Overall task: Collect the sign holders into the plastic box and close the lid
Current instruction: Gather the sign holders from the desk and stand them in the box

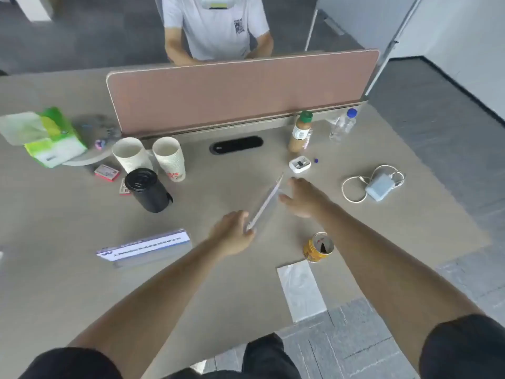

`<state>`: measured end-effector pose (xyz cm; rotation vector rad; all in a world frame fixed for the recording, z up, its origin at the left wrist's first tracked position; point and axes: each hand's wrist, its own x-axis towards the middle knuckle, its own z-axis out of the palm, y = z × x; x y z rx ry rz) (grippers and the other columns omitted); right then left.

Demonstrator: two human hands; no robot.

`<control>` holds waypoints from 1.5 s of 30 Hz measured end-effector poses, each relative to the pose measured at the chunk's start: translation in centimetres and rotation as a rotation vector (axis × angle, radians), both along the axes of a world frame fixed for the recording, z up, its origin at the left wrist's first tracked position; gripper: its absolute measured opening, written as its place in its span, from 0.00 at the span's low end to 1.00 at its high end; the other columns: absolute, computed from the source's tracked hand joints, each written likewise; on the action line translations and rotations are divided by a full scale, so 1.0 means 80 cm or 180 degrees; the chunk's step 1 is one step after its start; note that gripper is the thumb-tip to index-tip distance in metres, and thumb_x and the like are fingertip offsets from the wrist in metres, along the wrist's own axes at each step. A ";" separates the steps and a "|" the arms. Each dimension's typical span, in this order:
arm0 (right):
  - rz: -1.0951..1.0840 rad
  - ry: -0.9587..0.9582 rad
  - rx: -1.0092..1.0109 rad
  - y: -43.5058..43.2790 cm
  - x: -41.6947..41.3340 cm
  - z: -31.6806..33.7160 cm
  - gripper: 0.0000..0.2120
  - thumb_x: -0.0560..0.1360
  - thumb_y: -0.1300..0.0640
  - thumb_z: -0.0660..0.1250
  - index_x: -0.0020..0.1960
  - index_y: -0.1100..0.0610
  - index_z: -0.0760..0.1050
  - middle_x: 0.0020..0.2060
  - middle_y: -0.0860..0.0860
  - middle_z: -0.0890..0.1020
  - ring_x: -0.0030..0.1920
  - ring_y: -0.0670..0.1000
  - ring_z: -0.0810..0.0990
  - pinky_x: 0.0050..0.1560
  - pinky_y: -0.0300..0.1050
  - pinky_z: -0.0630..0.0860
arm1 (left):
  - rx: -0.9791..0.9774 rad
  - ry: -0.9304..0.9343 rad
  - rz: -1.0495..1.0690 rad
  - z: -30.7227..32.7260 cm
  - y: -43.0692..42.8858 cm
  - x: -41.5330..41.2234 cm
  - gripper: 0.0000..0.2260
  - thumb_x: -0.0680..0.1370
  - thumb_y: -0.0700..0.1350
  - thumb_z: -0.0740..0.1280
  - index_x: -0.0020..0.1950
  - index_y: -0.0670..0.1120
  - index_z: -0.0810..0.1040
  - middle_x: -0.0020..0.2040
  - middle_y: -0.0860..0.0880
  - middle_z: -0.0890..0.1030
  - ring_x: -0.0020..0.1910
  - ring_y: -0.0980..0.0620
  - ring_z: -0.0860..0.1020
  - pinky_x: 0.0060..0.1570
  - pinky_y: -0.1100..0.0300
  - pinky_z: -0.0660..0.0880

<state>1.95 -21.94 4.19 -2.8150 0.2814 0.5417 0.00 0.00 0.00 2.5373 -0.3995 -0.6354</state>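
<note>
A clear acrylic sign holder (266, 202) stands tilted on edge at the middle of the desk. My left hand (232, 232) grips its near lower end. My right hand (302, 196) is at its far side, fingers spread and touching or nearly touching the holder. A second sign holder (144, 247) with a white and blue printed insert lies on the desk to the left, apart from both hands. No plastic box shows in this view.
A black tumbler (149, 190), two stacks of paper cups (169, 157), a tissue pack (52, 138), an open can (318, 247), a bottle (300, 131), a charger with cable (378, 186) and a white sheet (300, 289) sit on the desk. A person sits behind the pink divider (240, 88).
</note>
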 end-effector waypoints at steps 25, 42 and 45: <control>-0.0121 0.0002 0.1287 -0.020 0.087 -0.041 0.30 0.78 0.40 0.61 0.71 0.59 0.61 0.66 0.56 0.73 0.63 0.57 0.74 0.53 0.45 0.66 | 0.0291 -0.0099 0.1058 -0.003 -0.061 0.023 0.10 0.81 0.46 0.57 0.59 0.47 0.72 0.49 0.41 0.78 0.49 0.38 0.76 0.38 0.54 0.69; 0.0570 -0.1034 0.1622 0.265 -0.026 0.123 0.23 0.77 0.42 0.63 0.63 0.57 0.69 0.53 0.51 0.75 0.56 0.56 0.76 0.48 0.44 0.67 | -0.0064 -0.1234 0.1807 0.117 0.193 -0.131 0.07 0.80 0.46 0.58 0.52 0.45 0.72 0.44 0.40 0.79 0.45 0.34 0.76 0.40 0.51 0.73; 0.0838 -0.0913 0.1656 0.353 -0.063 0.144 0.26 0.76 0.39 0.62 0.65 0.56 0.68 0.52 0.51 0.76 0.51 0.53 0.76 0.40 0.42 0.68 | -0.0021 -0.1346 0.2149 0.132 0.267 -0.186 0.07 0.79 0.47 0.58 0.53 0.48 0.72 0.43 0.40 0.78 0.45 0.33 0.75 0.40 0.52 0.72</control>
